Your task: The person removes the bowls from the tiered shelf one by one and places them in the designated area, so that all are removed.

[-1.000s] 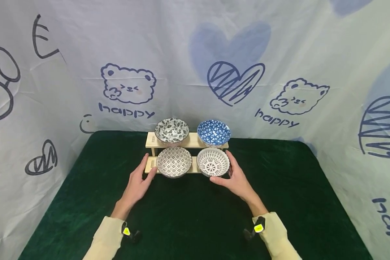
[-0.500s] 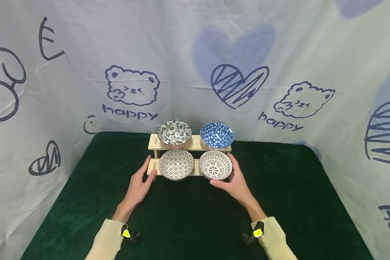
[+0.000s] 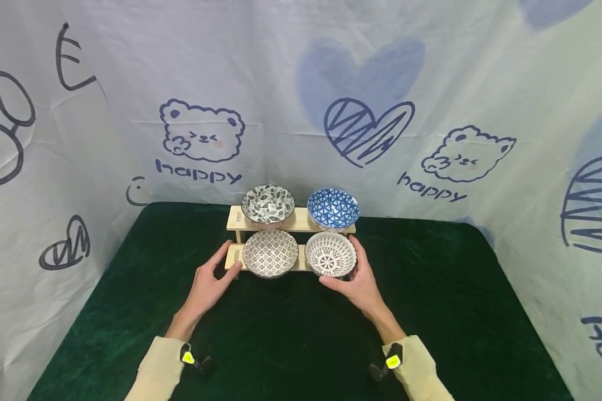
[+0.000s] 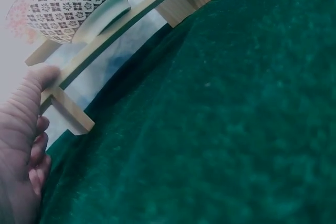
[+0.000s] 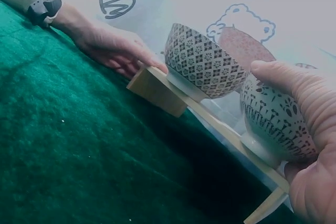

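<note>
A two-tier pale wooden rack [image 3: 301,219] carries two bowls on each tier. On the lower tier are a lattice-patterned bowl [image 3: 271,253] at left and a scalloped black-and-white bowl [image 3: 330,254] at right. My left hand [image 3: 207,287] grips the rack's left end, thumb on the lower plank [image 4: 100,51] and the other fingers curled beneath in the left wrist view. At the other end, my right hand [image 3: 362,285] holds the scalloped bowl by its right side, thumb at the rim. Some of its fingers are hidden behind the bowl.
A leaf-patterned bowl [image 3: 267,204] and a blue triangle-patterned bowl [image 3: 333,208] sit on the upper tier. The rack stands near the back edge of a table under dark green cloth [image 3: 291,340]. Behind hangs a white curtain [image 3: 281,67] with blue drawings.
The head view has shifted slightly. Both hands stay at the rack's two ends, and the bowls keep their places on it.
</note>
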`<state>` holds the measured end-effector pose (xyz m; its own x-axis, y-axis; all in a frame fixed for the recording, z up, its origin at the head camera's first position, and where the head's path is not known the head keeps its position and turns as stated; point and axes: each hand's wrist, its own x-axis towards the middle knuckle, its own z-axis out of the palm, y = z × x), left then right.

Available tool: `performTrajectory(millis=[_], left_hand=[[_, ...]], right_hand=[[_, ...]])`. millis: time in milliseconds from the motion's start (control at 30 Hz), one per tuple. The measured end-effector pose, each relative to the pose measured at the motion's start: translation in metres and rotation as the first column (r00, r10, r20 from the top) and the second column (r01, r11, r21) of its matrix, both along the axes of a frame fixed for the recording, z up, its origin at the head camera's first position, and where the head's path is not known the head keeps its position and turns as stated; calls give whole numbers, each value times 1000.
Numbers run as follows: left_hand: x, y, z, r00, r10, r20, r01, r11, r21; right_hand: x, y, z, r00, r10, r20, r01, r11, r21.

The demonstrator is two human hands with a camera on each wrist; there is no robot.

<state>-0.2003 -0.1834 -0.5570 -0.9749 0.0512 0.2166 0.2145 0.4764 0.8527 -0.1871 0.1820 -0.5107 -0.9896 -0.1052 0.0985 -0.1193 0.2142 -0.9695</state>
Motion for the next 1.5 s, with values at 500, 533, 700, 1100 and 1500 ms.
performTrajectory(millis=[500,533,700,1100,1500], left_hand=[[-1,1,-2,1000,22,-22,-22,1000,8],[-1,2,-2,999,21,-25,-21,1000,10],[-2,2,-2,999,23,-27,-23,1000,20],[-1,2,-3,1000,22,-14,-22,1000,13],[-2,1,-3,1000,22,-16,-22,1000,7]], right_hand=[[0,-2,2,999,-41,-7,41,999,-6],[0,-1,2,999,-40,-7,40,999,-7],[0,0,3,1000,-27,-10,27,1000,-9],[1,0,2,997,-70,-39,70,998,-2],[0,0,2,997,-74,-33,74,997,-6]])
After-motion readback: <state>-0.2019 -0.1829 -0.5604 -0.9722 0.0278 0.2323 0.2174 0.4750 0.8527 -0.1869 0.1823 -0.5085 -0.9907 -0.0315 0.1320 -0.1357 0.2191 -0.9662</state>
